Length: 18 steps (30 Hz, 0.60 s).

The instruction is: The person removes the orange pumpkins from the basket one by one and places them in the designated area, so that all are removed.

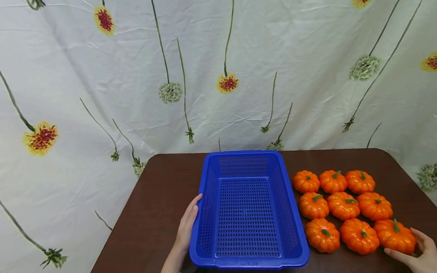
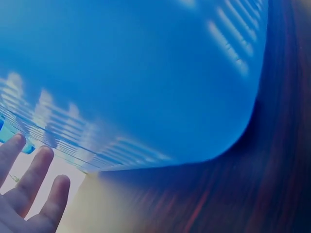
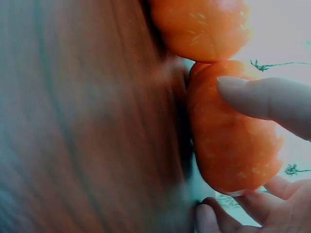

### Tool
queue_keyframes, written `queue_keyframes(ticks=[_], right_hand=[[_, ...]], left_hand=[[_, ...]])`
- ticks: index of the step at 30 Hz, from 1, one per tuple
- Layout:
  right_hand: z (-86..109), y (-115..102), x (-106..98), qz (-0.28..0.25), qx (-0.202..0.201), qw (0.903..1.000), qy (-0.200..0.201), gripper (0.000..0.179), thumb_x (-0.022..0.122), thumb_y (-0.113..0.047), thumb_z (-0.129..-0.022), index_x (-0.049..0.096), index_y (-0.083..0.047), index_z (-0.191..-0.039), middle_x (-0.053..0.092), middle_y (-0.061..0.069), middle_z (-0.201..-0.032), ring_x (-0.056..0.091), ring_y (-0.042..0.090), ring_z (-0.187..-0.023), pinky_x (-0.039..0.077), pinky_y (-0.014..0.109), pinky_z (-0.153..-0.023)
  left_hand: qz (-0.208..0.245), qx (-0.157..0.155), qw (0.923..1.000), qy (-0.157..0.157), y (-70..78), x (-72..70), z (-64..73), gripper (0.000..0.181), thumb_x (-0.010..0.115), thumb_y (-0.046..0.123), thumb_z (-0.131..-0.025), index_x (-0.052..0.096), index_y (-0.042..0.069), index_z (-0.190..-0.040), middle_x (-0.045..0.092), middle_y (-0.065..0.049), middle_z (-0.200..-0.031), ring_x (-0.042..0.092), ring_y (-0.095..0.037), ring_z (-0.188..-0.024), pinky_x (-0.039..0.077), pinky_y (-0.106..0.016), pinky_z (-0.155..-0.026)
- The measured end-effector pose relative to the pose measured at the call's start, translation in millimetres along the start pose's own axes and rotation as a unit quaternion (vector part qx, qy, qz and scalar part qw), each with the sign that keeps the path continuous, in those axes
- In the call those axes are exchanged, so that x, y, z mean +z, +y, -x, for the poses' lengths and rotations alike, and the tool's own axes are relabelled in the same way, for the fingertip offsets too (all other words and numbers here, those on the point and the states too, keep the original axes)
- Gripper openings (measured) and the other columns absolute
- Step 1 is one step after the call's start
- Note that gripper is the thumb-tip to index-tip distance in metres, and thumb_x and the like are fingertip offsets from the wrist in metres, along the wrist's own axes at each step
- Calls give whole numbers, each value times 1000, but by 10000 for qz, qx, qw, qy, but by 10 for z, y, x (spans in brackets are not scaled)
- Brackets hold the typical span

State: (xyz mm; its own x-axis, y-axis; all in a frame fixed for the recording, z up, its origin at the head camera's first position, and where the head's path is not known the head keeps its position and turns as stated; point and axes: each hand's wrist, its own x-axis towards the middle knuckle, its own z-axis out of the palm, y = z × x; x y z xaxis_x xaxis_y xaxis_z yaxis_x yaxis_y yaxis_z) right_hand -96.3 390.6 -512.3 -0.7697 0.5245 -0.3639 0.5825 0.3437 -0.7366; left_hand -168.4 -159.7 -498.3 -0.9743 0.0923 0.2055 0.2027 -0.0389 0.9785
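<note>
A blue plastic basket [image 1: 247, 218] with slotted walls and floor stands on the brown table, nothing inside it. My left hand [image 1: 188, 224] rests against its left rim, fingers extended along the outside; the left wrist view shows those fingers [image 2: 34, 177] beside the basket wall [image 2: 146, 92]. At the near right corner of a group of small orange pumpkins, my right hand [image 1: 421, 253] grips one pumpkin [image 1: 394, 235] with a green stem. In the right wrist view the thumb [image 3: 257, 97] lies across that pumpkin [image 3: 233, 141], and the other fingers reach round its opposite side.
Several more orange pumpkins [image 1: 342, 206] sit in rows right of the basket, close together. The dark brown table [image 1: 135, 242] has rounded far corners. Behind it hangs a white cloth [image 1: 209, 112] printed with flowers.
</note>
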Motion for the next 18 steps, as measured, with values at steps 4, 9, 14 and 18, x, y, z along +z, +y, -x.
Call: queue_keyframes(ticks=[4, 9, 14, 18], right_hand=[[-4, -32, -64, 459, 71, 9982, -377, 121, 75, -41, -76, -12, 11, -142, -6, 38, -145, 10, 54, -130, 21, 63, -100], [-14, -126, -208, 1352, -214, 9828, -1238, 125, 70, -50, -77, -16, 19, -135, 4, 47, -136, 17, 59, -120, 26, 64, -96], [-13, -280, -295, 1709, -537, 9738, -1405, 122, 66, -53, -80, -14, 20, -135, 1, 48, -135, 12, 61, -121, 24, 66, -96], [-6, -434, -325, 1915, -865, 9694, -1269, 115, 60, -55, -84, -11, 20, -136, -2, 46, -137, 9, 63, -120, 24, 68, -94]], left_hand=[[-131, -8, 9999, -63, 13, -36, -3, 45, 31, 23, -103, 33, 6, -145, 29, -12, -150, 38, -4, -125, 34, -18, -96], [-194, -143, 9993, -282, 63, -96, 0, 47, 35, 25, -103, 31, 9, -147, 25, -11, -152, 34, -2, -128, 31, -15, -97], [-334, -182, 9986, -357, 118, -162, -7, 49, 38, 24, -102, 30, 5, -146, 33, -17, -147, 42, -6, -123, 38, -18, -94], [-845, 14, 9962, -224, 170, -220, -22, 46, 36, 21, -103, 34, 1, -144, 44, -22, -138, 52, -14, -114, 44, -27, -90]])
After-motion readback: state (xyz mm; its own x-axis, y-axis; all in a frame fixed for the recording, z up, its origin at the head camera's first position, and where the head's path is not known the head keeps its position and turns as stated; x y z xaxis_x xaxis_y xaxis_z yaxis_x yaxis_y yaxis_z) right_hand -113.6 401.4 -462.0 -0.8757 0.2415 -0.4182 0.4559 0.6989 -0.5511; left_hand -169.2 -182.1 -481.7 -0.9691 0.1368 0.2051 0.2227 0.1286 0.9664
